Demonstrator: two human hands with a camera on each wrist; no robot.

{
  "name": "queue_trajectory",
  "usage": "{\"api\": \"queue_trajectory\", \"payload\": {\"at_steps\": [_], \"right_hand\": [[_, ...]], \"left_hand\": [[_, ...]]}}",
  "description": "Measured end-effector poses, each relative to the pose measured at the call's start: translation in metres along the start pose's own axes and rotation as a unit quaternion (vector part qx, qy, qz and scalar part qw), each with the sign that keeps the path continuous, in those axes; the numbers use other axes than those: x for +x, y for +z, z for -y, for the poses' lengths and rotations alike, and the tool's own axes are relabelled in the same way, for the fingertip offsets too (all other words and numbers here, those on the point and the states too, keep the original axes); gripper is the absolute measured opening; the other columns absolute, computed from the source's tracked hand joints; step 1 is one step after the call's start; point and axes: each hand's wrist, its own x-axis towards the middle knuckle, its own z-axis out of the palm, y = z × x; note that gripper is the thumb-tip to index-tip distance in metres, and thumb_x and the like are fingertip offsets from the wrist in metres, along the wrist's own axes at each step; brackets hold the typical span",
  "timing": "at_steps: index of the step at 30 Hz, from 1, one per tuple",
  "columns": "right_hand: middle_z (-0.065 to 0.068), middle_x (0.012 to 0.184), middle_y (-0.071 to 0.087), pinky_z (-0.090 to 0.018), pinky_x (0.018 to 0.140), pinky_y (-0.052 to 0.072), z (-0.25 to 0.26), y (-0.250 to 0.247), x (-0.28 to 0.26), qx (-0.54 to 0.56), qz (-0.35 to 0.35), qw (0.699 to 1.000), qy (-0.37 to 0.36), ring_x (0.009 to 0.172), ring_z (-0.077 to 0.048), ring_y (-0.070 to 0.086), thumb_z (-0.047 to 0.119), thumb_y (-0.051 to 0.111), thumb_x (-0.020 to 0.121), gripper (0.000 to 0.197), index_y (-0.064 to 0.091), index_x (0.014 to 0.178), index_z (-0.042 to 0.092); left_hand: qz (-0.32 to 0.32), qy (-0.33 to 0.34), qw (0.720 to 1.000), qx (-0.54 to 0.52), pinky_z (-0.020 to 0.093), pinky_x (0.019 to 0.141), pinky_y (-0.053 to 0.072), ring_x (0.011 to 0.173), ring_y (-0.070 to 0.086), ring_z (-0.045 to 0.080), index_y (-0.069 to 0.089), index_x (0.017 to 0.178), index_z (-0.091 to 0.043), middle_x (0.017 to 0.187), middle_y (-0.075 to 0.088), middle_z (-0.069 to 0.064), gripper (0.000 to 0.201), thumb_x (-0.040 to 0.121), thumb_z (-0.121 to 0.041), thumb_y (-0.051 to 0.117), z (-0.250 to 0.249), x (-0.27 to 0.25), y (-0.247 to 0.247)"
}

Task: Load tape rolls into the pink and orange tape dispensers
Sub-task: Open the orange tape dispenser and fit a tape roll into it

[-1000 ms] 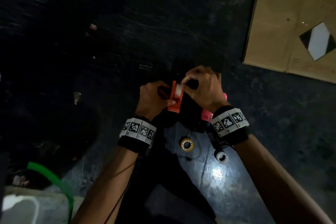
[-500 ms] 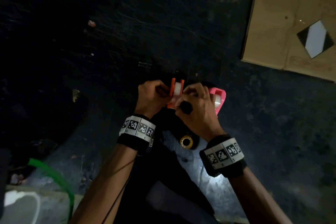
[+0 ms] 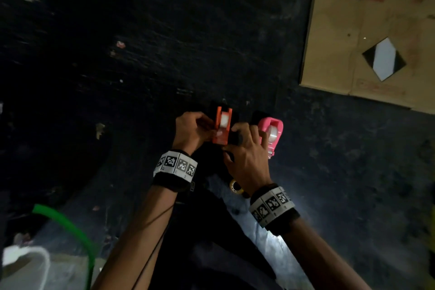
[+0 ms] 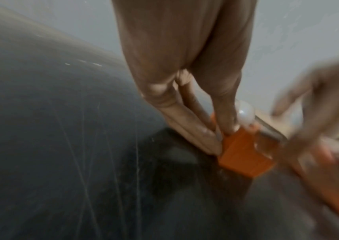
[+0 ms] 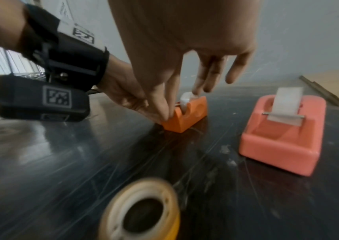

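Note:
The orange dispenser [image 3: 222, 133] stands on the dark table with a white tape roll [image 3: 224, 118] seated in it. My left hand [image 3: 209, 129] grips its left side between thumb and fingers [image 4: 211, 139]. My right hand [image 3: 231, 135] pinches the tape end at the dispenser's near end [image 5: 187, 116] with thumb and forefinger, the other fingers spread. A strip of tape [image 4: 269, 129] runs from the roll towards that hand. The pink dispenser [image 3: 271, 135] stands to the right, loaded, with a tape strip [image 5: 285, 104] over its cutter.
A yellow-rimmed tape roll [image 5: 143, 209] lies on the table [image 3: 141, 54] close to my right wrist. A cardboard sheet [image 3: 376, 30] covers the back right corner. A green curved band [image 3: 68, 226] and a white object [image 3: 23, 263] sit at the lower left.
My right hand has drawn back from over the orange dispenser to its near end, uncovering the pink dispenser. The orange dispenser went from tilted in my hands to standing on the table.

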Motion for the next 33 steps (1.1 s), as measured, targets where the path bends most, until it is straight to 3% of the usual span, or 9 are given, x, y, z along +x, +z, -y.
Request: {"api": "queue_trajectory", "payload": {"at_steps": [4,6,8,11,14,18,23,28,33], "right_hand": [[-0.003,0.117,0.059,-0.048,0.095,0.039,-0.003,-0.01,-0.019,0.004,0.026,0.998,0.064,0.112,-0.031,0.055,0.028,0.075,0.069,0.007,0.075,0.075,0.026],[-0.002,0.115,0.06,-0.044,0.089,0.039,-0.009,-0.02,-0.027,0.0,0.0,0.996,0.092,0.112,-0.027,0.053,0.033,0.072,0.07,0.011,0.074,0.079,0.027],[-0.004,0.112,0.062,-0.042,0.085,0.04,-0.018,-0.031,-0.03,-0.014,-0.035,0.991,0.129,0.108,-0.029,0.053,0.035,0.074,0.07,0.019,0.075,0.087,0.027],[-0.009,0.116,0.058,-0.045,0.085,0.044,-0.033,-0.041,-0.025,-0.025,-0.055,0.979,0.194,0.106,-0.034,0.055,0.043,0.071,0.073,0.044,0.067,0.112,0.023],[-0.014,0.126,0.052,-0.048,0.087,0.048,-0.044,-0.042,-0.015,-0.003,-0.045,0.966,0.253,0.111,-0.039,0.055,0.055,0.062,0.073,0.068,0.05,0.131,0.021],[-0.017,0.135,0.043,-0.051,0.083,0.055,-0.048,-0.03,-0.001,0.071,0.015,0.949,0.308,0.116,-0.047,0.057,0.056,0.075,0.073,0.087,0.032,0.143,0.027],[-0.016,0.129,0.046,-0.04,0.072,0.05,-0.055,-0.018,0.008,0.105,0.032,0.946,0.306,0.106,-0.045,0.064,0.037,0.081,0.073,0.079,0.036,0.138,0.025],[-0.016,0.132,0.047,-0.04,0.07,0.05,-0.062,-0.033,0.036,0.109,0.009,0.956,0.273,0.103,-0.045,0.065,0.033,0.079,0.074,0.076,0.039,0.138,0.027],[-0.016,0.127,0.05,-0.036,0.067,0.044,-0.074,-0.065,0.117,0.1,-0.034,0.966,0.237,0.097,-0.046,0.066,0.029,0.078,0.072,0.072,0.042,0.135,0.025]], "left_hand": [[0.022,0.015,1.0,0.014,0.008,0.072,0.052,0.073,0.068,0.005,0.074,0.097,-0.008,0.09,0.077,0.007,0.032,0.068,-0.005,0.085,0.003,-0.009,-0.007],[0.014,0.026,0.999,0.04,0.02,0.08,0.054,0.079,0.068,0.012,0.073,0.103,-0.01,0.093,0.076,0.01,0.033,0.073,0.002,0.077,-0.001,-0.015,-0.009],[-0.008,0.032,0.997,0.075,0.022,0.08,0.049,0.083,0.068,0.017,0.071,0.11,-0.013,0.092,0.074,0.008,0.037,0.077,0.002,0.068,-0.006,-0.021,-0.01],[-0.045,0.037,0.994,0.097,0.028,0.081,0.049,0.092,0.067,0.023,0.063,0.12,-0.02,0.093,0.067,0.004,0.041,0.08,-0.012,0.066,-0.018,-0.027,-0.004],[-0.067,0.056,0.986,0.143,0.039,0.087,0.053,0.105,0.062,0.026,0.048,0.132,-0.027,0.114,0.062,0.008,0.06,0.077,-0.035,0.07,-0.032,-0.031,0.013],[-0.074,0.054,0.971,0.22,0.044,0.086,0.052,0.117,0.056,0.032,0.04,0.135,-0.029,0.13,0.05,0.01,0.08,0.067,-0.039,0.08,-0.041,-0.031,0.04],[-0.095,0.042,0.974,0.202,0.044,0.085,0.056,0.113,0.06,0.032,0.046,0.13,-0.024,0.128,0.054,0.009,0.075,0.065,-0.013,0.081,-0.035,-0.021,0.05],[-0.126,0.052,0.974,0.178,0.043,0.091,0.051,0.113,0.061,0.033,0.05,0.132,-0.023,0.128,0.056,0.012,0.077,0.064,-0.009,0.083,-0.047,0.004,0.037],[-0.174,0.071,0.963,0.191,0.044,0.087,0.051,0.113,0.061,0.036,0.05,0.134,-0.023,0.131,0.055,0.014,0.077,0.065,-0.012,0.082,-0.087,0.058,0.011]]}}
